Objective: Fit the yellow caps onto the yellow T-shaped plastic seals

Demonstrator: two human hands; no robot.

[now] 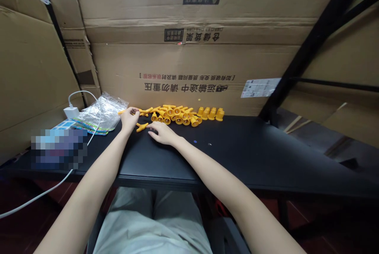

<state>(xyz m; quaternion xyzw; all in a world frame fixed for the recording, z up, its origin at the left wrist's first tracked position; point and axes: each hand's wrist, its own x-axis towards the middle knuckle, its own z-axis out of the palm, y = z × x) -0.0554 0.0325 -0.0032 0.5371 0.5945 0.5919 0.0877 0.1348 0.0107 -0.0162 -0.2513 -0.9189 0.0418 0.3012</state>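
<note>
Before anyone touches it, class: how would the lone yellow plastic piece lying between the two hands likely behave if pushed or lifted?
The lone yellow piece looks like small moulded plastic, so probably light and stiff. Its branched shape lies flat on the black table, so it would likely slide or spin rather than roll. The smooth tabletop suggests little grip.

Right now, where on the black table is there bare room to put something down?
The black table is bare right of the right hand, below the row of yellow plastic parts, out to the black frame post. The near edge between the forearms is bare too. It is crowded around the left hand, by the plastic bags and charger.
</note>
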